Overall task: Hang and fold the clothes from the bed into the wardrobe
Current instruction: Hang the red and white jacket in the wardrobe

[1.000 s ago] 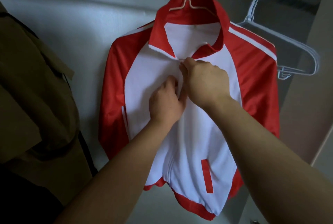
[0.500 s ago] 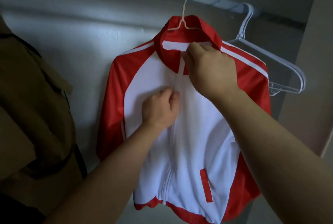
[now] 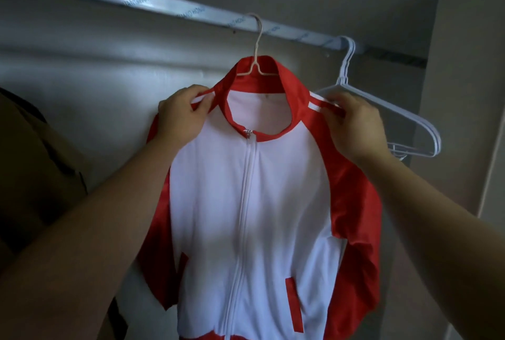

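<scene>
The left hand pinches the striped shoulder seam of the red and white jacket left of its collar. The right hand pinches the matching seam on the right, fingers and thumb curled onto the cloth on both sides. Behind everything, the pale back panel of the wardrobe fills the upper left and centre of the frame. It is smooth, dimly lit and faintly glossy, with a soft horizontal ripple of light across it. A plain beige side panel closes the space along the right edge. The jacket hangs inside this wardrobe in the middle of the frame, facing the camera, with a white body, red sleeves and a raised red collar. Its hem runs out of view at the bottom. A brownish-olive garment hangs in shadow at the left edge, apart from the jacket. The rail slants from the upper left down toward the upper right, wrapped in whitish film with printed lettering too blurred to read. A bunch of bare white hangers hangs from the rail just right of the jacket, behind the right hand. The jacket's own thin pale hanger hooks over the rail above the collar. The white zip is closed down the front, its pull at the base of the collar. A narrow red pocket trim slants at the lower right.
</scene>
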A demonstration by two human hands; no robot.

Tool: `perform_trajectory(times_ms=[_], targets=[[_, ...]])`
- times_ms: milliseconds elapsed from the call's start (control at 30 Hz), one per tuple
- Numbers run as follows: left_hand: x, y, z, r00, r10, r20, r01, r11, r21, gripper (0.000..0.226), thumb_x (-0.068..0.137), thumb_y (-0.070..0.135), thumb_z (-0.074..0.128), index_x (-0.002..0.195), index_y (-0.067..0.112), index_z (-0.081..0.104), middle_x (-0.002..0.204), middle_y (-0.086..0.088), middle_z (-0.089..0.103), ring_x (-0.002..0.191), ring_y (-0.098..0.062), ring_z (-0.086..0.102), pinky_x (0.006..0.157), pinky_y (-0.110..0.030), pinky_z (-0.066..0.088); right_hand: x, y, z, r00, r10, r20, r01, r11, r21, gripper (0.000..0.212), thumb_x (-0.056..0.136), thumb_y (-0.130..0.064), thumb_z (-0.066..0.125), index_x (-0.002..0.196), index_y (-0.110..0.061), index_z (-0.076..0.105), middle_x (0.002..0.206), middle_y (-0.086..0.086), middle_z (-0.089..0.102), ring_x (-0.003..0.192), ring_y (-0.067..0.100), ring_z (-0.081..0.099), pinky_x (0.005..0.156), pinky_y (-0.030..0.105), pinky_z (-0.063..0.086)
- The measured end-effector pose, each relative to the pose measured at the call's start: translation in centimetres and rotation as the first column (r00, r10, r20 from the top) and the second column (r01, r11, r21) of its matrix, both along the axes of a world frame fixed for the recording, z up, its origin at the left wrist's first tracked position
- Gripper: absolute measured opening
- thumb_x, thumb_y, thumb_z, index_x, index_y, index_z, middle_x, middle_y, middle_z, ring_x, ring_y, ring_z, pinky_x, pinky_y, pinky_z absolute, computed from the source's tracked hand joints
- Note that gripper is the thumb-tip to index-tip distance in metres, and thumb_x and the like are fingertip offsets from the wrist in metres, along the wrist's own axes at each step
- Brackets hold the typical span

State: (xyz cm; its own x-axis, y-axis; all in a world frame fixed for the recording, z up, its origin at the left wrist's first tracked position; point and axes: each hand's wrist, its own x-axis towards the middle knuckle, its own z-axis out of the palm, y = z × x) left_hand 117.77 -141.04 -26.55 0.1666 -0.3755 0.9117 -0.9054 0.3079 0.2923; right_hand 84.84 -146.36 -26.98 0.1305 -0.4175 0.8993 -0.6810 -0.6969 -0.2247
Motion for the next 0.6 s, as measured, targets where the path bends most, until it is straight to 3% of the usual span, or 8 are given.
perform_trajectory(times_ms=[133, 267, 400, 500, 600], targets=[[-0.1, -0.3, 0.3, 0.996, -0.017, -0.082, 0.012, 0.998, -0.059, 0.028, 0.097, 0.039, 0.058, 0.097, 0.015, 0.072, 0.089, 0.0, 0.073, 0.088, -0.022, 0.067, 0.088, -0.04, 0.051, -0.4, -0.3, 0.6, 0.999, 0.029, -0.012, -0.03, 0.999, -0.029, 0.021, 0.098, -0.027, 0.055, 0.113, -0.022, 0.069, 0.105, 0.0, 0.073, 0.097, 0.025, 0.066, 0.083, 0.042, 0.052], [0.0, -0.5, 0.2, 0.997, -0.021, -0.075, 0.014, 0.996, -0.093, 0.028, 0.098, 0.033, 0.06, 0.094, 0.009, 0.072, 0.085, -0.007, 0.073, 0.085, -0.027, 0.066, 0.087, -0.042, 0.05, -1.0, -0.2, 2.2, 0.994, 0.105, -0.015, -0.105, 0.994, -0.024, 0.021, 0.099, -0.022, 0.058, 0.109, -0.014, 0.074, 0.103, 0.005, 0.074, 0.092, 0.02, 0.066, 0.082, 0.029, 0.048], [0.3, -0.8, 0.6, 0.982, -0.114, -0.149, 0.106, 0.992, -0.065, 0.033, 0.095, 0.041, 0.063, 0.087, 0.011, 0.071, 0.075, 0.0, 0.066, 0.073, -0.019, 0.059, 0.08, -0.035, 0.047, -1.5, -0.9, 4.9, 0.997, 0.073, 0.017, -0.075, 0.99, 0.121, 0.027, 0.099, -0.031, 0.057, 0.102, -0.011, 0.075, 0.094, 0.011, 0.073, 0.082, 0.025, 0.065, 0.075, 0.033, 0.049], [0.4, -1.2, 0.7, 0.965, -0.183, -0.188, 0.173, 0.982, -0.07, 0.035, 0.094, 0.038, 0.064, 0.083, 0.006, 0.07, 0.073, -0.006, 0.064, 0.072, -0.025, 0.055, 0.074, -0.033, 0.044, -1.6, -1.5, 6.1, 0.994, 0.109, -0.007, -0.103, 0.959, 0.265, 0.03, 0.097, -0.036, 0.06, 0.097, -0.01, 0.075, 0.091, 0.015, 0.073, 0.078, 0.024, 0.065, 0.073, 0.033, 0.05], [1.0, -1.4, 0.7, 0.961, -0.196, -0.194, 0.187, 0.98, -0.059, 0.035, 0.094, 0.036, 0.063, 0.083, 0.004, 0.07, 0.075, -0.011, 0.064, 0.076, -0.031, 0.057, 0.075, -0.036, 0.046, -2.0, -1.7, 5.4, 0.957, 0.264, 0.12, -0.287, 0.808, 0.514, 0.03, 0.092, -0.043, 0.067, 0.098, -0.016, 0.078, 0.097, 0.01, 0.076, 0.086, 0.021, 0.073, 0.085, 0.04, 0.059]])
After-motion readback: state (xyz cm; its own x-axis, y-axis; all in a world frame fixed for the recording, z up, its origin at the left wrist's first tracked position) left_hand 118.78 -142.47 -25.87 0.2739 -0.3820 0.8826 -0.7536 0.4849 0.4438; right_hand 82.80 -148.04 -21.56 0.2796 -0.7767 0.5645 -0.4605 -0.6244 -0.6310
